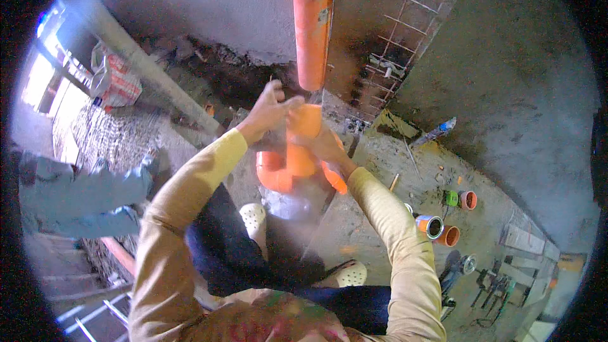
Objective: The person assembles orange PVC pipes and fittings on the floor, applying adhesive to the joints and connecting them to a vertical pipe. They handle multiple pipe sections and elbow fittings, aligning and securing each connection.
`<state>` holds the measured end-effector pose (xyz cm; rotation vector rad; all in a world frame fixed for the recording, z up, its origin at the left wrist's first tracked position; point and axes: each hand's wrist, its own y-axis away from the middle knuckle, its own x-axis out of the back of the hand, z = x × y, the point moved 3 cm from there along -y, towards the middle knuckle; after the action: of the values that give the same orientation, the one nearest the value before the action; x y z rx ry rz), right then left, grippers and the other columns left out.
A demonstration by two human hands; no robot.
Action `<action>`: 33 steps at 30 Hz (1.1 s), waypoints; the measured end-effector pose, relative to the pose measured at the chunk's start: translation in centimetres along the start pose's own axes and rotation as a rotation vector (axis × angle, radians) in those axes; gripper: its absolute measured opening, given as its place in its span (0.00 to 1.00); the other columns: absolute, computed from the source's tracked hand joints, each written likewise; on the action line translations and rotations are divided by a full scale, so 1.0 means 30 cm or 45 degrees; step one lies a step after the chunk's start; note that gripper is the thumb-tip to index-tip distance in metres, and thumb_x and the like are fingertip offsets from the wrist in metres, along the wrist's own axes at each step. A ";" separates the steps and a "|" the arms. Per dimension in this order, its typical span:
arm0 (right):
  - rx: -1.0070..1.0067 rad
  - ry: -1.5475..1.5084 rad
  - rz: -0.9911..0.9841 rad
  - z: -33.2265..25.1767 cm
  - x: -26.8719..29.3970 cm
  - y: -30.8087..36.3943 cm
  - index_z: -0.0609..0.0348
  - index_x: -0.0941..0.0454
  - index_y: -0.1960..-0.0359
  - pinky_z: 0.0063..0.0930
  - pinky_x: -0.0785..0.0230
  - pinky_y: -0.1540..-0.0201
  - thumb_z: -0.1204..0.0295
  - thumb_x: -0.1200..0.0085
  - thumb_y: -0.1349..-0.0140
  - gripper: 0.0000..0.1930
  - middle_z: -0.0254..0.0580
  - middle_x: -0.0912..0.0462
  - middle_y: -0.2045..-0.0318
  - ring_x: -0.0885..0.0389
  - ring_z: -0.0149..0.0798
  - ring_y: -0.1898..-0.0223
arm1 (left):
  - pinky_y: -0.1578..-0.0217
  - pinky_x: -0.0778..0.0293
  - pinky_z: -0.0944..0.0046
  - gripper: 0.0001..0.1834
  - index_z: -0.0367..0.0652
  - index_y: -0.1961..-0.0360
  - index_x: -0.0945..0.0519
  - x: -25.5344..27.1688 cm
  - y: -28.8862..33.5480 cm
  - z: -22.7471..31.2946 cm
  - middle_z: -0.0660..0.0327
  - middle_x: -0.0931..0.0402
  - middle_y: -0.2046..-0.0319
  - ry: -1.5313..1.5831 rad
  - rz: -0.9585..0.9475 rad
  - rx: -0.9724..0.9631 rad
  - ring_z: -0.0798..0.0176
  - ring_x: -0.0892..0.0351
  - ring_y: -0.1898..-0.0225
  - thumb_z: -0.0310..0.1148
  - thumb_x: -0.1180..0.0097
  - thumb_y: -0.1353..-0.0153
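An orange plastic pipe fitting [300, 159] with a bend and a branch stands in front of me, above a pale grey, blurred piece [285, 204]. My right hand [328, 151] is wrapped round the fitting's right side, some of its fingers hidden. At the upper left of the fitting is my left hand [272, 113], thumb stretched toward the rim and other fingers raised apart. Blur hides whether that thumb touches the rim. A long orange pipe [311, 25] comes down from above, its lower end just over the fitting.
Several small cans and orange pipe pieces [448, 235] lie on the right, near an angle grinder [457, 271] and dark clamps [494, 291]. A long grey pole [145, 63] slants at left, by a bag [116, 81]. Another person's jeans [82, 196] show at far left. Wire mesh [411, 22] lines the wall.
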<state>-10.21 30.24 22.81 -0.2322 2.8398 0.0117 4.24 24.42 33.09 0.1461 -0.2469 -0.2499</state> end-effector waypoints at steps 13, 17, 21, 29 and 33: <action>0.129 0.593 0.420 0.304 0.073 -0.340 0.57 0.25 0.42 0.38 0.24 0.45 0.78 0.32 0.47 0.28 0.41 0.17 0.50 0.17 0.42 0.50 | 0.41 0.26 0.56 0.57 0.34 0.32 0.35 -0.042 -0.523 -0.128 0.48 0.23 0.42 0.191 -0.144 -0.369 0.54 0.21 0.43 0.45 0.19 0.62; 0.184 0.637 0.471 0.288 0.050 -0.414 0.57 0.23 0.44 0.38 0.23 0.47 0.78 0.31 0.49 0.27 0.42 0.16 0.52 0.16 0.44 0.51 | 0.48 0.22 0.55 0.42 0.36 0.45 0.22 0.004 -0.533 -0.118 0.49 0.17 0.52 -0.108 -0.021 -0.490 0.51 0.16 0.51 0.46 0.24 0.62; 0.270 0.671 0.568 0.282 0.032 -0.430 0.57 0.22 0.46 0.38 0.23 0.49 0.78 0.31 0.50 0.26 0.44 0.15 0.54 0.16 0.45 0.52 | 0.47 0.22 0.57 0.45 0.35 0.44 0.23 0.067 -0.519 -0.140 0.51 0.16 0.50 -0.257 -0.037 -0.518 0.57 0.16 0.49 0.48 0.19 0.61; 0.487 0.750 0.712 0.255 -0.038 -0.473 0.57 0.19 0.51 0.38 0.22 0.52 0.78 0.30 0.54 0.25 0.46 0.13 0.58 0.15 0.48 0.55 | 0.46 0.22 0.58 0.45 0.35 0.41 0.23 0.181 -0.515 -0.185 0.51 0.15 0.50 -0.280 -0.058 -0.510 0.59 0.16 0.48 0.46 0.20 0.60; 0.668 0.581 0.834 0.198 -0.055 -0.483 0.57 0.19 0.51 0.40 0.22 0.53 0.78 0.30 0.54 0.25 0.50 0.13 0.58 0.14 0.52 0.55 | 0.46 0.22 0.58 0.44 0.35 0.42 0.23 0.190 -0.511 -0.181 0.52 0.15 0.50 -0.318 -0.084 -0.508 0.59 0.15 0.49 0.45 0.20 0.59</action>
<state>-4.63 16.38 17.82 0.9035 3.0689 -0.7135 7.53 8.83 26.51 -0.2740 -0.4353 -0.3787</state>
